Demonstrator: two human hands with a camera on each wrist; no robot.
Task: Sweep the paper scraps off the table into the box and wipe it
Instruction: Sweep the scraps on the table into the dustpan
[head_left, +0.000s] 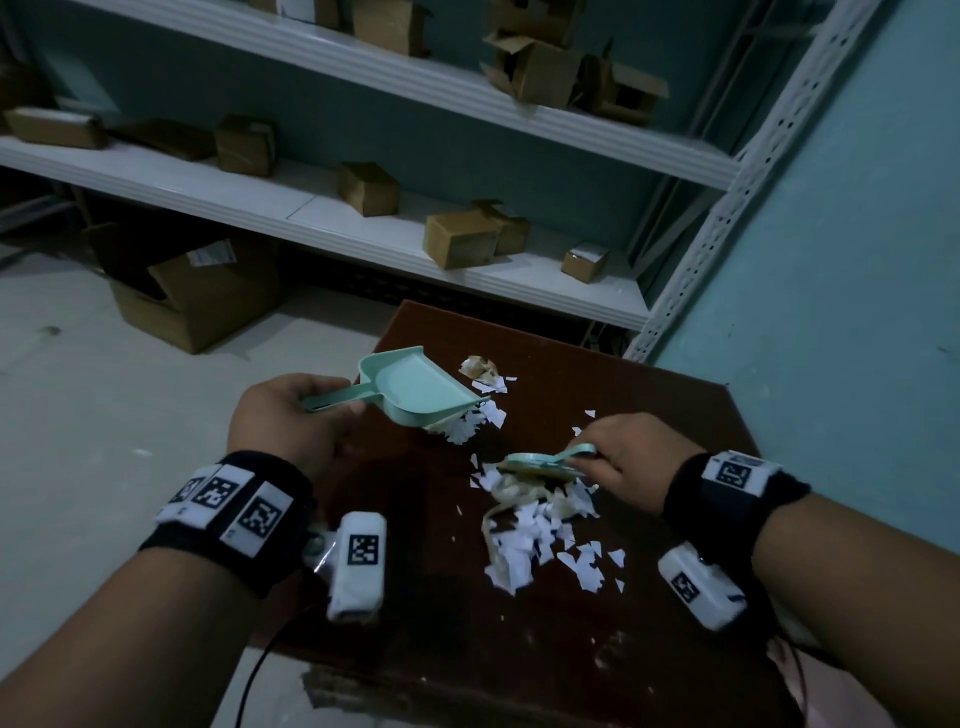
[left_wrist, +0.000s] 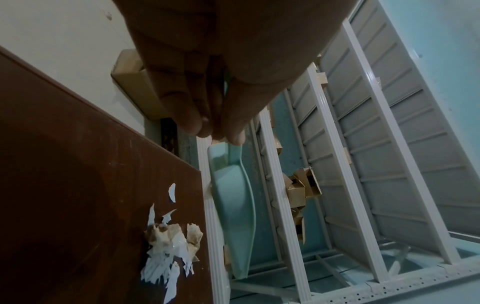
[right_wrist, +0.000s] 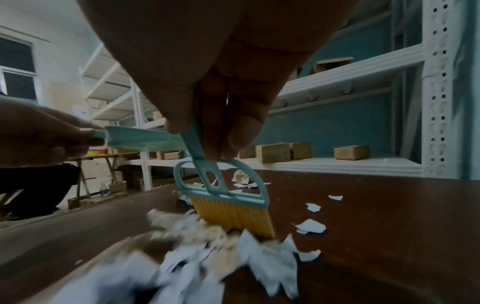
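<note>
From the head view, the left hand holds the dustpan by its handle, lip down on the table. The right hand grips the brush in the scraps.

The left wrist view shows fingers wrapped round the handle.

The right wrist view shows bristles touching paper. The sweeping step is on, I think. Next, push the pile into the pan. I cannot tell which box is meant.

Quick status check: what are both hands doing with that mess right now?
Left hand grips mint plastic dustpan, empty. Right hand holds yellow-bristled mint brush in white paper scraps. Brown table unwiped.
</note>
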